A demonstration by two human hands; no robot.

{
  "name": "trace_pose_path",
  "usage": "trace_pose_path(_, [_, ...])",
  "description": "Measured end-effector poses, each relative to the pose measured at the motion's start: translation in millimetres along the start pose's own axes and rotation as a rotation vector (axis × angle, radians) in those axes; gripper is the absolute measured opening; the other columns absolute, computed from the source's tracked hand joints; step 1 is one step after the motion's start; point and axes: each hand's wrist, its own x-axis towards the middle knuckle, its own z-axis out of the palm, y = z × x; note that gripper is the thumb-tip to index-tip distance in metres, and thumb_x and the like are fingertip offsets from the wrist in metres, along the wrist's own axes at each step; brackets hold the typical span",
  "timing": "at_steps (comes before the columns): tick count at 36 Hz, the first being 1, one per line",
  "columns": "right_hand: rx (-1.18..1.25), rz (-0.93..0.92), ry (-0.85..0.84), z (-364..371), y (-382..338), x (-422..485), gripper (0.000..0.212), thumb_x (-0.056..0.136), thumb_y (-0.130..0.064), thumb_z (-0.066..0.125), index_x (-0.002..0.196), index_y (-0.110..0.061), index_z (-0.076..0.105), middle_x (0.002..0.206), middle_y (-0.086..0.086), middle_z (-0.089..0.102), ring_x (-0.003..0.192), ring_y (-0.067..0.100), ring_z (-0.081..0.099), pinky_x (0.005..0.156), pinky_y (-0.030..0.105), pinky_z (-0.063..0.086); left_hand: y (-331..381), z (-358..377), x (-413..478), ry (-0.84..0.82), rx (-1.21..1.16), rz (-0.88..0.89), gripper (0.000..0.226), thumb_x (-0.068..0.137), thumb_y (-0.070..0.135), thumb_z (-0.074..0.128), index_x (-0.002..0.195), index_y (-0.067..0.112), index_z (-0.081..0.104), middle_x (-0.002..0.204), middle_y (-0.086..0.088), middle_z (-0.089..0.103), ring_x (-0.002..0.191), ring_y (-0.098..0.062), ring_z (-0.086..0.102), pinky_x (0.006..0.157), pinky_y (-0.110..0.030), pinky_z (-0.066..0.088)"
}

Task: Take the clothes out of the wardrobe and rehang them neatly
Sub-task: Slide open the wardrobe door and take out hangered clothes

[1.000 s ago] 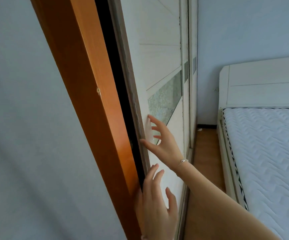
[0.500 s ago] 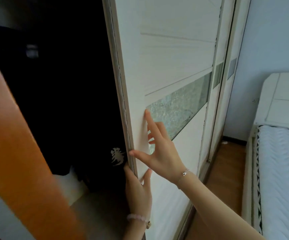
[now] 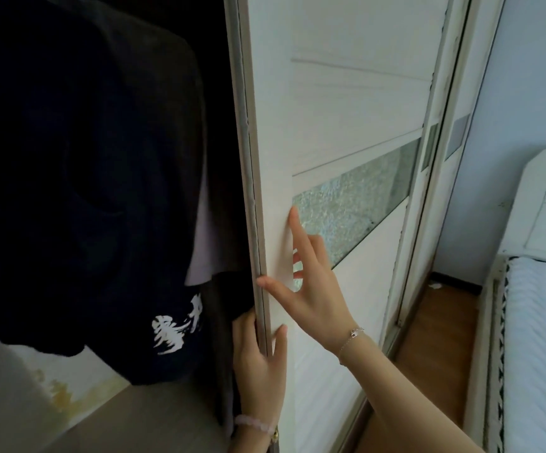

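The white sliding wardrobe door (image 3: 347, 103) with a frosted glass strip stands partly slid aside. My left hand (image 3: 260, 364) wraps around the door's left edge, fingers behind it and thumb on the front. My right hand (image 3: 314, 289) presses flat on the door face, fingers spread, beside the glass strip. Inside the opening hangs a dark navy garment (image 3: 79, 191) with a white print near its hem, and a dark brown garment (image 3: 173, 93) behind it. A pale lilac piece (image 3: 201, 240) shows between them.
A second sliding door (image 3: 441, 178) lies behind the first, further right. A white bed with a quilted mattress (image 3: 539, 338) stands at the right, with a strip of wooden floor (image 3: 435, 328) between it and the wardrobe. The wardrobe's inner shelf (image 3: 118, 416) lies below the clothes.
The door has slid to the right and the view has turned left. The orange frame is out of view, and the hanging clothes now fill the opening. Both hands stayed on the door.
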Motion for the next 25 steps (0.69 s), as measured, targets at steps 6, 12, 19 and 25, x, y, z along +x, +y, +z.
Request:
trace_pose_path(6, [0.006, 0.033, 0.029, -15.8, 41.0, 18.2, 0.09, 0.075, -0.063, 0.055, 0.142, -0.052, -0.005, 0.116, -0.01, 0.035, 0.1, 0.012, 0.05, 0.087, 0.025, 0.05, -15.5, 45.0, 19.4, 0.001, -0.017, 0.073, 0.037, 0.079, 0.048, 0.055, 0.113, 0.033, 0.055, 0.11, 0.022, 0.05, 0.097, -0.008, 0.061, 0.084, -0.024, 0.05])
trace_pose_path(12, [-0.053, 0.026, 0.072, -32.9, 85.2, 39.7, 0.086, 0.08, -0.056, 0.055, 0.148, -0.041, 0.005, 0.136, -0.014, 0.028, 0.124, 0.009, 0.041, 0.092, 0.027, 0.05, -20.2, 97.5, 40.7, 0.002, -0.063, 0.052, 0.064, 0.075, 0.075, 0.046, 0.116, 0.028, 0.061, 0.105, 0.016, 0.055, 0.096, -0.015, 0.065, 0.082, -0.036, 0.056])
trace_pose_path(19, [-0.123, 0.002, 0.148, -56.2, 132.2, 63.6, 0.073, 0.087, -0.05, 0.049, 0.147, -0.043, 0.008, 0.153, -0.022, 0.011, 0.144, 0.006, 0.018, 0.105, 0.037, 0.045, -19.6, 158.2, 70.1, -0.121, -0.059, -0.027, 0.098, 0.061, 0.089, 0.037, 0.117, 0.014, 0.065, 0.105, 0.008, 0.057, 0.097, -0.016, 0.065, 0.081, -0.031, 0.058])
trace_pose_path(25, [-0.162, -0.02, 0.21, -67.1, 174.4, 82.4, 0.066, 0.09, -0.039, 0.047, 0.146, -0.043, 0.011, 0.155, -0.022, 0.012, 0.144, 0.003, 0.016, 0.118, 0.029, 0.024, -24.9, 192.3, 100.4, -0.371, -0.085, -0.103, 0.069, 0.047, 0.094, 0.041, 0.103, 0.054, 0.046, 0.11, 0.025, 0.051, 0.102, -0.007, 0.062, 0.088, -0.02, 0.053])
